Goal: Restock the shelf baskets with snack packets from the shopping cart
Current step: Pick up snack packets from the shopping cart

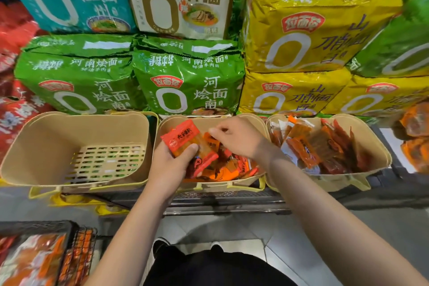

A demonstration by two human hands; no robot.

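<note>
Three baskets line the shelf edge: left basket [46, 146] bare, middle basket [232, 183] and right basket [371, 158] holding packets. Left hand [173, 165] grips a red packet [183, 138] over the middle basket; right hand [236, 137], fingertips pinched, touches packets inside. Cart [34, 255] stands lower left.

Grey tiled floor [290, 239] at six o'clock; stacked green noodle packs [188, 81] and yellow noodle packs [301, 42] fill twelve o'clock.
</note>
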